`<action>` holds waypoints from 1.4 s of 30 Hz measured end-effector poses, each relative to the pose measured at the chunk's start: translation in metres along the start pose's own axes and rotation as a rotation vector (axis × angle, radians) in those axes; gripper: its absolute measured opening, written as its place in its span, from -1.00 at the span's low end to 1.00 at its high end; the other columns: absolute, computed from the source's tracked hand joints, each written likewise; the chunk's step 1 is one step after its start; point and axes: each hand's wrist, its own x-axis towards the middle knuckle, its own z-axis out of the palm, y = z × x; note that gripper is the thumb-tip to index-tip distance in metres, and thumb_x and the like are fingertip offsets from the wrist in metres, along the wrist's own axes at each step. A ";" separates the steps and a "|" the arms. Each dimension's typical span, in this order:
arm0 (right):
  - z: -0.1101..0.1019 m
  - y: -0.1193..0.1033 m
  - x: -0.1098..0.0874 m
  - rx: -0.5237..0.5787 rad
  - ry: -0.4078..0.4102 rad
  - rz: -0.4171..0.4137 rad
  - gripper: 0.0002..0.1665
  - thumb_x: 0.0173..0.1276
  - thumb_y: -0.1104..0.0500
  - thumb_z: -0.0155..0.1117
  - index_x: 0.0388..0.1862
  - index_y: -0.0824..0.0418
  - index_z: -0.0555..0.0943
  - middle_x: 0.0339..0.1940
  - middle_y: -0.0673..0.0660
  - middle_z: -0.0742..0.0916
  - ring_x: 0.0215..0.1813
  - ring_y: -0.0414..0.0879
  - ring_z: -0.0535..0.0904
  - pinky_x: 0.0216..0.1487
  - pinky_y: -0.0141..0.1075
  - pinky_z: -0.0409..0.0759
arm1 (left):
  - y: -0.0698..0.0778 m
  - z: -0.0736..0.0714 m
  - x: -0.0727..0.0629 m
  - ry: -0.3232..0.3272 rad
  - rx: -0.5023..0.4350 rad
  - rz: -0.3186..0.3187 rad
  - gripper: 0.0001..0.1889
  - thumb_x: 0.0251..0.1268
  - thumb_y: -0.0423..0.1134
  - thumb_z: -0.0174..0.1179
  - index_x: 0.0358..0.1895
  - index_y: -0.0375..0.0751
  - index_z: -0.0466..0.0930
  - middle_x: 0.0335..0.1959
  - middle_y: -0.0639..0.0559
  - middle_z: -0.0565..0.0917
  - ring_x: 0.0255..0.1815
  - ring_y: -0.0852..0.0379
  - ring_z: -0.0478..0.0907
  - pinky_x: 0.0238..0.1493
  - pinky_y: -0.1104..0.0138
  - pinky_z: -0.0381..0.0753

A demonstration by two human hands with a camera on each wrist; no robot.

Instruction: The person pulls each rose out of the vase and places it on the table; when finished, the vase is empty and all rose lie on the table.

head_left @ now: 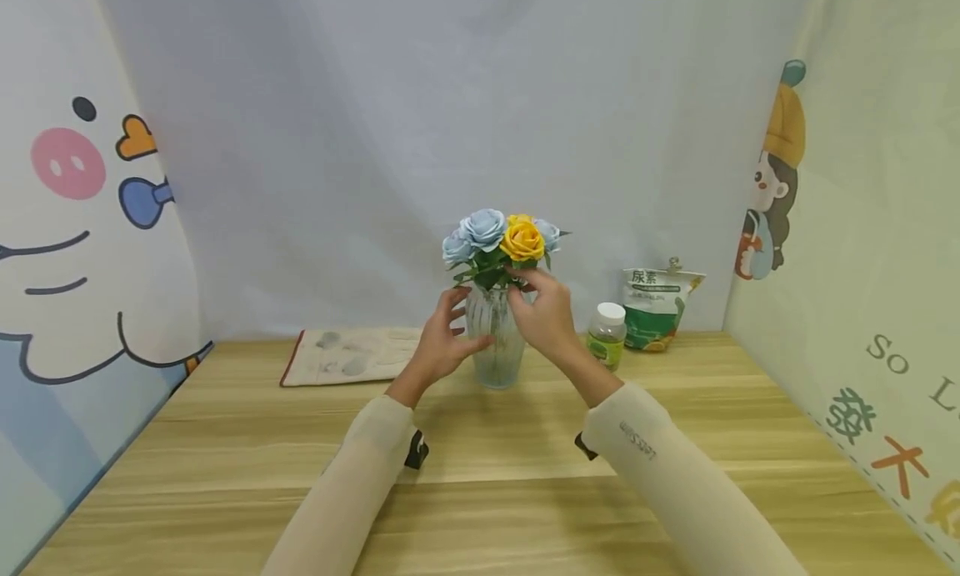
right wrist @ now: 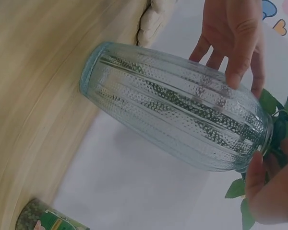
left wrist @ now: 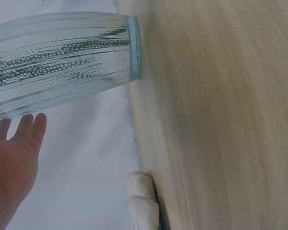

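Observation:
A ribbed clear glass vase (head_left: 498, 363) stands upright on the wooden table, holding light blue roses (head_left: 483, 229) and yellow roses (head_left: 522, 240), apparently artificial. My left hand (head_left: 442, 343) holds the vase's side, its thumb across the front and the other fingers at the left, as the right wrist view shows. Just below the yellow roses, my right hand (head_left: 551, 313) is at the vase mouth. Its thumb touches near the rim and its fingers reach among the green leaves (right wrist: 235, 189); whether they pinch a stem is hidden.
Behind to the left lie cream fabric gloves (head_left: 345, 359) with a red edge. To the right stand a white-capped jar (head_left: 607, 338) with a green label and a green-and-white pouch (head_left: 654, 313) closed with a clip. Printed cloth walls surround the table (head_left: 480, 509).

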 end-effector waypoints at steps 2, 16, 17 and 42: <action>0.000 0.000 0.003 -0.003 0.008 0.009 -0.68 0.23 0.40 0.21 -0.04 0.36 0.72 -0.08 0.27 0.77 -0.22 0.14 0.67 -0.14 0.02 0.60 | -0.001 0.000 0.001 0.003 -0.006 0.002 -0.11 0.11 -0.27 0.47 0.46 -0.21 0.10 0.49 -0.18 0.25 0.37 -0.30 0.34 0.19 -0.13 0.48; -0.002 -0.004 0.011 -0.076 0.002 0.035 -0.75 0.22 0.33 0.31 -0.12 0.26 0.77 -0.29 0.19 0.80 -0.25 0.05 0.70 -0.35 -0.07 0.56 | -0.002 0.006 0.004 -0.007 0.030 -0.050 0.01 0.05 -0.22 0.53 0.51 -0.07 0.02 0.51 -0.20 0.19 0.40 -0.28 0.30 0.17 -0.12 0.50; -0.003 -0.004 0.011 -0.076 0.004 0.033 -0.75 0.22 0.34 0.32 -0.13 0.26 0.77 -0.29 0.19 0.80 -0.26 0.05 0.70 -0.34 -0.07 0.55 | -0.002 0.006 0.004 -0.006 0.034 -0.049 0.02 0.05 -0.21 0.53 0.52 -0.07 0.01 0.51 -0.21 0.19 0.40 -0.29 0.31 0.16 -0.12 0.51; -0.004 0.004 0.014 -0.009 0.189 -0.189 -0.80 0.17 0.45 0.35 -0.20 0.36 0.73 -0.24 0.25 0.79 -0.47 0.11 0.71 -0.45 -0.05 0.66 | -0.007 0.018 0.007 0.065 0.048 -0.021 0.03 -0.03 -0.21 0.56 0.48 -0.12 0.05 0.48 -0.26 0.25 0.30 -0.32 0.42 0.22 -0.04 0.49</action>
